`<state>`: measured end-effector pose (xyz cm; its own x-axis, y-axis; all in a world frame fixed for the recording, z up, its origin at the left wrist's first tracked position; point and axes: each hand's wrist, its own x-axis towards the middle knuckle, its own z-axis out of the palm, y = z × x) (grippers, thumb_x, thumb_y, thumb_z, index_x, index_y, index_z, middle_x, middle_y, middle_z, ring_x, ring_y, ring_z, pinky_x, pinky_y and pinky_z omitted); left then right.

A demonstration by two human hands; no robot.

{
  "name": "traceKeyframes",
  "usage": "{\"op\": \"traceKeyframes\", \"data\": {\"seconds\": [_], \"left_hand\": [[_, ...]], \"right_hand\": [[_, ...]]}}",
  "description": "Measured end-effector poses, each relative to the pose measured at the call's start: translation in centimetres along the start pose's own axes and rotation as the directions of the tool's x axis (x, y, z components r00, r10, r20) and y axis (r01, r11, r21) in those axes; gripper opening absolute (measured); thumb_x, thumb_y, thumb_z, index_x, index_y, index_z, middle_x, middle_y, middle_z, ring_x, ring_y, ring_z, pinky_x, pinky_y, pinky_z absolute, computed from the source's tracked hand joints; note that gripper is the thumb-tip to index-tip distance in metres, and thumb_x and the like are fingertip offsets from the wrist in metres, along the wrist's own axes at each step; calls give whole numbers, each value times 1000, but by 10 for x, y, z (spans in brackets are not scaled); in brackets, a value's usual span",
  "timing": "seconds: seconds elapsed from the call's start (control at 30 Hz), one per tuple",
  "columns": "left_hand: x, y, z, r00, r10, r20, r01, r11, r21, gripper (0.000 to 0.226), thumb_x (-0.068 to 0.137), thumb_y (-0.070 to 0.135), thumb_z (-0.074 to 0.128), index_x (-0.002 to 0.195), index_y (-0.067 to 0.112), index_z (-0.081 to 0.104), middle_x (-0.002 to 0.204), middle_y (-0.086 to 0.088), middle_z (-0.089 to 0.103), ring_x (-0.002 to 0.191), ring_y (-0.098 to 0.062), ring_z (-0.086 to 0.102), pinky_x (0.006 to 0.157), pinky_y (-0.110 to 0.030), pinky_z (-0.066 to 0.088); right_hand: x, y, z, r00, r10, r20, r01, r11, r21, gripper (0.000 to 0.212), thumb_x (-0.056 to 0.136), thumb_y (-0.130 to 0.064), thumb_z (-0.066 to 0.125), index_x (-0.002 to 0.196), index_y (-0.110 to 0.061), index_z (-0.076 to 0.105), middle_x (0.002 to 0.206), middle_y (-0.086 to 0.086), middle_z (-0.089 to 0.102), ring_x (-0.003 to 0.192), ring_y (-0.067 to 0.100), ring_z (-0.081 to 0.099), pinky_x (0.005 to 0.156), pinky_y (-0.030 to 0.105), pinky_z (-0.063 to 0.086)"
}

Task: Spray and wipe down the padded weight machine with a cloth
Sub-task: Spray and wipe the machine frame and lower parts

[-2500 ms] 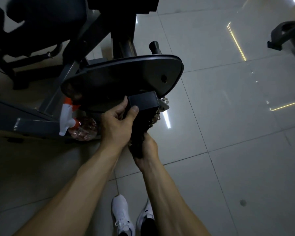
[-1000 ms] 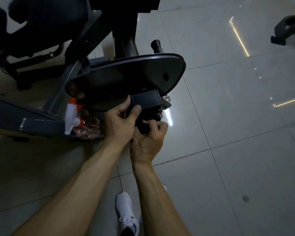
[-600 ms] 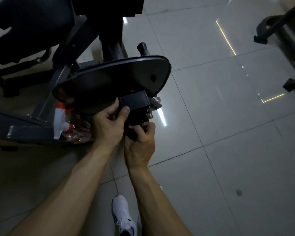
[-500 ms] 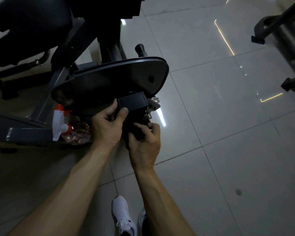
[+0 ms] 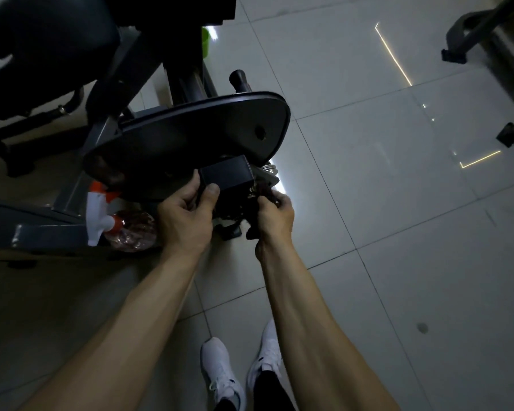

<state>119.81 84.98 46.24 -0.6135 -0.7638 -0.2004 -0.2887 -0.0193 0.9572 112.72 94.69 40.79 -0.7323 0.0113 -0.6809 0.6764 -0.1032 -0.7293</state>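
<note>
Head view: mid-wipe, I'd say. Left hand grips the weight machine by its square bracket; right hand pinches the dark cloth just under it. Spray bottle stands at the frame's edge. Next: scrub round the hardware.

glossy tiled floor | white sneakers | green object | other frame upper right

Bare forearms, white trainers, dark trousers

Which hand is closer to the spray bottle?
Left. The left hand grips the black block just beside the spray bottle; the right hand, holding the dark cloth, is farther away past the block.
</note>
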Motion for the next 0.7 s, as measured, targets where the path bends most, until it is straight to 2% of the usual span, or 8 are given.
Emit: {"op": "traceKeyframes", "data": {"seconds": [0.07,0.13,0.27,0.33,0.43,0.57,0.63,0.7], "left_hand": [[0,-1,1,1000,-5,8,5,1000,-1,48,96,6,67,141,-1,53,136,4,56,98,29,54,85,1,42],[-2,-2,1,1000,-5,10,5,1000,-4,48,97,5,66,142,-1,52,129,8,56,96,29,54,84,2,42],[-2,-2,0,1000,0,11,0,1000,0,49,97,8,67,143,-1,52,136,6,55,99,30,52,87,2,41],[-2,0,1,1000,0,0,0,1000,8,48,97,8,67,142,-1,53,132,8,55,97,32,52,86,2,40],[-2,2,0,1000,-12,7,12,1000,13,48,97,10,68,142,2,54,132,9,56,96,32,52,86,2,41],[-1,4,-4,1000,-2,29,1,999,32,49,96,12,69,142,4,55,140,5,56,100,32,50,90,2,40],[0,3,-5,1000,7,30,-8,999,41,48,96,13,70,141,5,56,137,9,56,102,32,50,89,2,39],[0,0,-4,1000,14,27,-15,999,42,49,96,14,69,142,5,56,134,12,55,103,31,50,90,2,39]], "right_hand": [[-8,9,1,979,-201,-41,201,980,-5,26,85,-10,59,97,-31,64,96,9,73,76,23,64,62,35,48],[-11,20,0,980,-194,-47,197,978,67,21,89,-9,62,99,-26,70,94,9,74,77,23,64,63,36,47],[5,26,-2,973,228,42,-231,949,215,21,95,-9,57,109,-7,72,88,14,68,74,29,63,53,30,47],[-2,33,-2,942,304,143,-323,938,130,26,97,-5,49,114,0,68,83,18,67,58,27,62,44,26,45],[-32,50,3,953,260,158,-265,964,10,24,95,1,48,115,3,61,83,21,65,49,23,58,39,21,40],[-39,53,-8,989,65,-133,-33,973,230,17,90,-21,66,106,-27,68,107,13,74,92,36,73,67,37,51],[-37,48,-8,994,-39,-99,62,968,243,14,86,-32,69,99,-33,74,108,7,75,102,38,71,76,43,49],[-39,46,-1,992,-101,-70,112,978,176,12,86,-35,68,95,-34,75,103,10,75,98,40,70,75,45,49]]}}
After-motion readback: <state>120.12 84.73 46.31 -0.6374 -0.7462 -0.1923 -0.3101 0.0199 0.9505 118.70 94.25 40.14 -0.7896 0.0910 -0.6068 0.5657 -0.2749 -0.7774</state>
